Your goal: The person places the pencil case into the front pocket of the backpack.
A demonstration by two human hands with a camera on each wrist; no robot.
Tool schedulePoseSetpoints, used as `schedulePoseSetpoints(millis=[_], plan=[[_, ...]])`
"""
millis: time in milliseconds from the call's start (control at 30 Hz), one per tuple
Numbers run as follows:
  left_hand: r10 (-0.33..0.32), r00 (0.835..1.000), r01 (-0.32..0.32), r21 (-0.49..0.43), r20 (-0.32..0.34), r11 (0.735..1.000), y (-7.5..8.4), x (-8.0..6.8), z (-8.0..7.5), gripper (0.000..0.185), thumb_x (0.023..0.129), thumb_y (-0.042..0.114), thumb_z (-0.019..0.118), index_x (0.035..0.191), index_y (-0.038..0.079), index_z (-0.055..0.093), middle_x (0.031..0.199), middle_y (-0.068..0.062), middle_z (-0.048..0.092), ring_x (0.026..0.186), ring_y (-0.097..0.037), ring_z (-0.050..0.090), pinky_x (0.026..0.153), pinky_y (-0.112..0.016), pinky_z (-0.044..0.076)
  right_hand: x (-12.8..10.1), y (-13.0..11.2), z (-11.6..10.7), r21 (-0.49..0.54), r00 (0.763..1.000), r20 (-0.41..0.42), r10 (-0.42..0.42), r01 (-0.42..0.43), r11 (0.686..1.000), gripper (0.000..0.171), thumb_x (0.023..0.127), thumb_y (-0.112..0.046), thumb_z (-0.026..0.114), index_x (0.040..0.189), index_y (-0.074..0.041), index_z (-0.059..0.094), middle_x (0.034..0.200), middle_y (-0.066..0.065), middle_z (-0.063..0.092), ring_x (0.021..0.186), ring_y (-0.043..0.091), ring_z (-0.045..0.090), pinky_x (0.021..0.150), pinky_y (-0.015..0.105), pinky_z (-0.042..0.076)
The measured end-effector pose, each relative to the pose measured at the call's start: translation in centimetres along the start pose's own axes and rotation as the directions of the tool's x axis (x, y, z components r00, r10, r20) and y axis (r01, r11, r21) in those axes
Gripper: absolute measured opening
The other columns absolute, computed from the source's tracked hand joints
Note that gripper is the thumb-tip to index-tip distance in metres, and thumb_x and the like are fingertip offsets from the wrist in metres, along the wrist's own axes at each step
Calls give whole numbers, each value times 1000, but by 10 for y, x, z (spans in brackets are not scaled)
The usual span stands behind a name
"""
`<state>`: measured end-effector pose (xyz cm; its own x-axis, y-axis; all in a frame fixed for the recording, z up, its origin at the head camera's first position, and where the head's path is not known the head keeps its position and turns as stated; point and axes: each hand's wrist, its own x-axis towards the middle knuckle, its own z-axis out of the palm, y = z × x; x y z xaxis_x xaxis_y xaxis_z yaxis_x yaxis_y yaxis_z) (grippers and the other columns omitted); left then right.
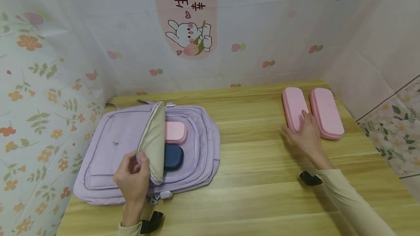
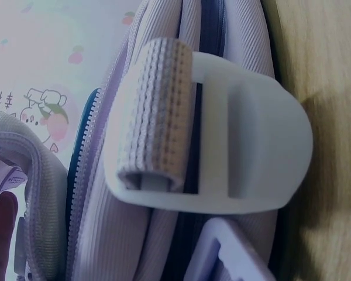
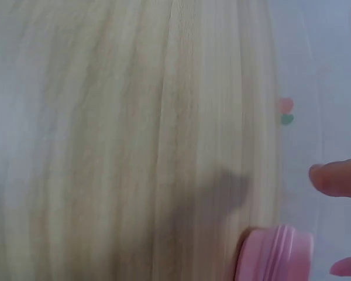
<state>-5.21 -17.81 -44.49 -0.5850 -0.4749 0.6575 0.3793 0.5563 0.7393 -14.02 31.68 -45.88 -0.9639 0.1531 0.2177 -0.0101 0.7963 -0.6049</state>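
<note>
Left hand (image 1: 132, 179) pinches soft lilac fabric backpack (image 1: 108, 148) flap open; right hand (image 1: 305, 134), fingers relaxed, rests on left of 2 rigid pink oblong cases (image 1: 294, 108) at bench (image 1: 256, 177) far right; likely light, smooth; grip across narrow sides.

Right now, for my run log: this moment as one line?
left hand: holds backpack flap open | right hand: on left pink case | backpack: pink, navy cases inside

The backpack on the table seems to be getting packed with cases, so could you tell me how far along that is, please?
Two cases already lie inside the lilac backpack: a pink case and a navy case. In hand: the left hand holds the flap open, while the right hand rests on the nearer pink case on the table. Left: that one and the far pink case.
</note>
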Motion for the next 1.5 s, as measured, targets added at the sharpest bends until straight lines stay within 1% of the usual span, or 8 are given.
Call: schedulePoseSetpoints(millis=[233,300,433,633,933,1200,1333,1500], plan=[[-1,1000,1,4,-1,1000,0,0,0,8,84,-6,69,89,-11,72,66,-18,66,60,11,53,58,-2,44,-5,18,-2,-8,1000,6,-18,18,1000,96,80,-20,83,145,22,26,130,50,42,118,64,42,100,74,35],[-1,1000,1,7,-4,1000,0,-1,1,7,83,-8,69,88,-12,72,66,-19,66,60,11,53,57,-1,43,-6,21,-3,14,1000,13,-13,12,1000,96,80,-19,83,145,22,26,130,49,43,118,63,43,101,74,35],[-2,1000,3,9,-12,1000,6,0,1,7,82,-11,67,87,-15,70,64,-24,64,60,12,51,57,-1,42,-10,24,-3,34,999,13,40,-40,999,90,82,-21,83,142,20,30,128,45,46,119,60,46,102,72,37],[-9,1000,9,5,-13,1000,22,3,2,8,83,-12,65,87,-17,69,62,-26,63,59,12,50,57,-1,40,-12,26,-3,9,993,-29,115,-115,993,83,82,-28,84,133,21,39,122,42,51,112,56,51,93,67,42],[-8,1000,8,23,-15,1000,12,1,2,8,82,-11,67,87,-16,70,61,-25,64,58,12,48,56,-1,39,-13,30,-3,-5,983,-126,132,-134,991,71,76,-29,88,119,17,54,112,43,61,102,55,59,83,62,44],[1,1000,0,20,-14,1000,9,1,2,8,82,-11,67,87,-15,71,62,-26,66,58,13,50,57,0,40,-16,35,-2,5,976,-176,129,-130,992,65,75,-31,87,114,13,61,105,38,66,93,48,62,71,44,40],[4,1000,-3,22,-17,1000,8,1,2,8,82,-11,68,87,-15,71,62,-25,66,58,14,50,57,0,40,-18,35,-1,22,969,-209,129,-127,992,58,75,-29,86,109,12,62,100,35,67,89,46,62,69,41,40],[3,1000,-2,12,-16,1000,9,0,2,8,82,-12,67,87,-16,71,63,-26,65,58,14,51,57,0,41,-20,35,0,43,962,-215,171,-165,985,58,76,-32,85,110,9,63,105,33,66,94,44,59,73,44,39]])
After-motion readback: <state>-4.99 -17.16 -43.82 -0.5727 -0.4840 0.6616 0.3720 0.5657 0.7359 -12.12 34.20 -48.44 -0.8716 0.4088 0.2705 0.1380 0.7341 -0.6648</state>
